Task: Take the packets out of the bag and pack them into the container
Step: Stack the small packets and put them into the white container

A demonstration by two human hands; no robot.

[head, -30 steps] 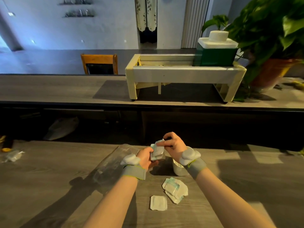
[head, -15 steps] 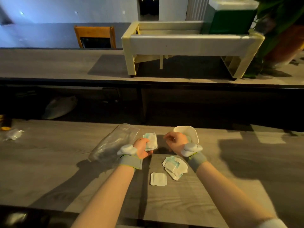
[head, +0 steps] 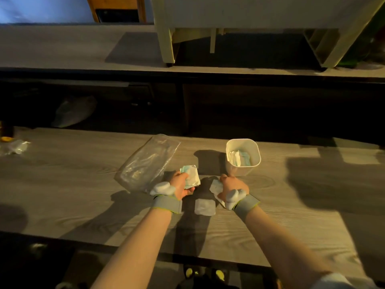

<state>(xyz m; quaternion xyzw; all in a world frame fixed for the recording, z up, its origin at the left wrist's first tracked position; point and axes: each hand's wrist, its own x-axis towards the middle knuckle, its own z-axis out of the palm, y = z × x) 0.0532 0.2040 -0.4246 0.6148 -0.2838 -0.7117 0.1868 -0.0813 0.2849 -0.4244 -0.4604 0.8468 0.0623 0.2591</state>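
My left hand (head: 183, 185) is shut on a small stack of white and teal packets (head: 191, 176), held just above the wooden table. My right hand (head: 232, 185) rests fingers down on the loose packets (head: 216, 187) lying on the table, gripping them. One more white packet (head: 205, 207) lies flat between my wrists. The clear plastic bag (head: 149, 161) lies flattened to the left of my left hand. The white square container (head: 243, 157) stands just beyond my right hand, with several packets upright inside it.
The wooden table (head: 62, 184) ends at a near edge below my forearms. A crumpled clear wrapper (head: 14, 146) lies at the far left. Beyond a dark gap, a higher counter carries a cream rack (head: 164, 38).
My view tipped downward. My right hand dropped from in front of the container onto the loose packets on the table. My left hand still holds its stack of packets.
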